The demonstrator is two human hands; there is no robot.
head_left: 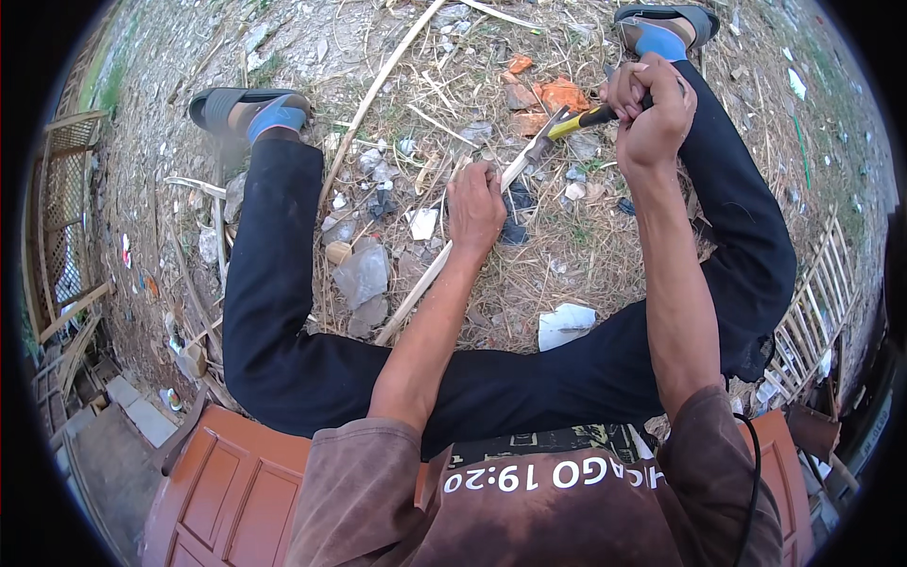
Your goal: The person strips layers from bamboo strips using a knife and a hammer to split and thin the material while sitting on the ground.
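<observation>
My right hand (655,104) is closed round the dark grip of a hammer (573,125) with a yellow and black handle. The hammer's metal head rests against or just above the upper end of a pale wooden strip (416,291), which slants up from lower left to upper right. My left hand (475,205) lies at the strip's middle with curled fingers, closed on it. Part of the strip is hidden beneath that hand and wrist. A small grey tip shows beside the fingers of my right hand; I cannot make out what it is.
Around lie dry straw, stones and plastic scraps (362,274). Broken orange-red pieces (559,95) lie past the hammer head. A long thin strip (383,80) crosses the ground. My outstretched legs flank the work. Slatted wood (820,298) lies at right, brown panelled wood (231,487) beneath me.
</observation>
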